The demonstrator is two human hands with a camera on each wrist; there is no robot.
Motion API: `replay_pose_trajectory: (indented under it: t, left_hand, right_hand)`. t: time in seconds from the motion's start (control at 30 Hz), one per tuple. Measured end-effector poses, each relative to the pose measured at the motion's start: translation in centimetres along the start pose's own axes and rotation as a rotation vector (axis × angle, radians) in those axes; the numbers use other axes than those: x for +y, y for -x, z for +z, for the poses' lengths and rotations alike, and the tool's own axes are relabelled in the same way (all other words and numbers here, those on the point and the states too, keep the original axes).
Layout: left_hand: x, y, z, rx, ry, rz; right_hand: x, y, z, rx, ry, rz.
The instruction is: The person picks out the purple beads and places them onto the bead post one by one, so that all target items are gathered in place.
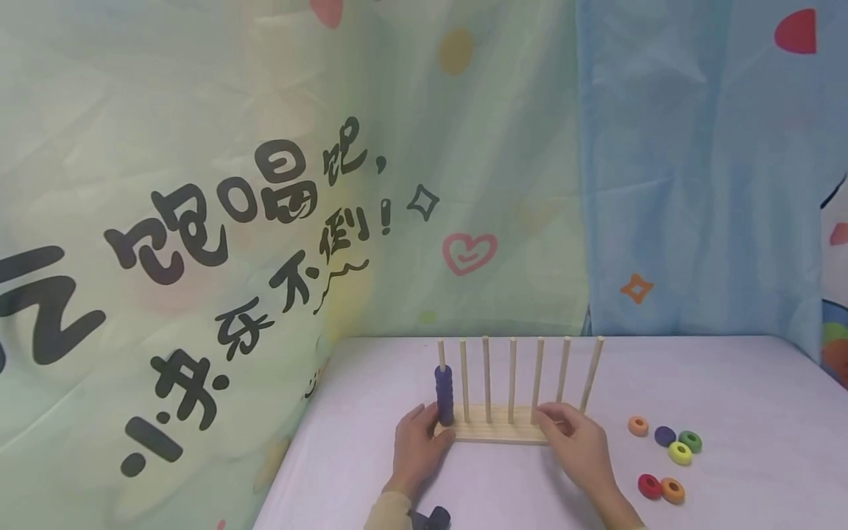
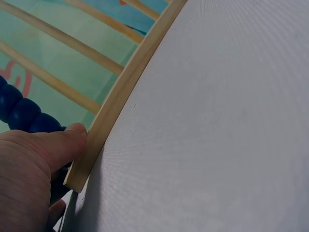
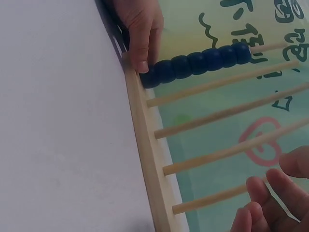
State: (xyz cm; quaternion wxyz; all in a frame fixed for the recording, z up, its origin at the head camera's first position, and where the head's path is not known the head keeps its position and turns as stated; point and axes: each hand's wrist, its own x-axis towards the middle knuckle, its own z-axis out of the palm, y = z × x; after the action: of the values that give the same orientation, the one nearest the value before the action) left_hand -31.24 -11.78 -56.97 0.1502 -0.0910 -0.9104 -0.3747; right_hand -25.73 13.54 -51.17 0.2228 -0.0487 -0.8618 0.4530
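A wooden peg rack (image 1: 493,436) stands upright on the table, with several thin pegs rising from its flat base. Stacked dark blue beads (image 3: 198,64) fill much of the leftmost peg. My left hand (image 1: 419,447) grips the base's left end; its thumb (image 2: 72,140) lies on the edge beside the lowest bead, and its other fingers are mostly hidden. Near a peg right of the middle is my right hand (image 1: 581,447), its fingers loosely bent. In the right wrist view its fingertips (image 3: 258,188) overlap that peg, and no bead shows between them; contact cannot be told.
Loose beads lie right of the rack: a light orange bead (image 1: 638,432), a purple bead (image 1: 665,436), a green bead (image 1: 694,447), a yellow bead (image 1: 680,461), a red bead (image 1: 645,492) and an orange bead (image 1: 672,500). A dark object (image 1: 437,518) sits by the left wrist. Printed curtains hang behind.
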Motion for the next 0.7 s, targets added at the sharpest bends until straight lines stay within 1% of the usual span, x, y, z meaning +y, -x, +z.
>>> replay_pose_trajectory:
  t: [0.2, 0.27, 0.47, 0.7]
  left_hand:
    - [-0.3, 0.0, 0.2, 0.006, -0.014, -0.002]
    - [-0.3, 0.0, 0.3, 0.007, -0.009, -0.007]
    - [-0.3, -0.1, 0.3, 0.006, 0.011, -0.023]
    - [-0.2, 0.0, 0.2, -0.003, 0.012, -0.014]
  right_hand:
    - [0.5, 0.3, -0.2, -0.002, -0.003, 0.026]
    - [0.6, 0.4, -0.4, 0.0, 0.012, 0.031]
    - [1.9, 0.4, -1.0, 0.058, 0.012, 0.018]
    - [3.5, 0.4, -2.1, 0.111, 0.006, 0.01]
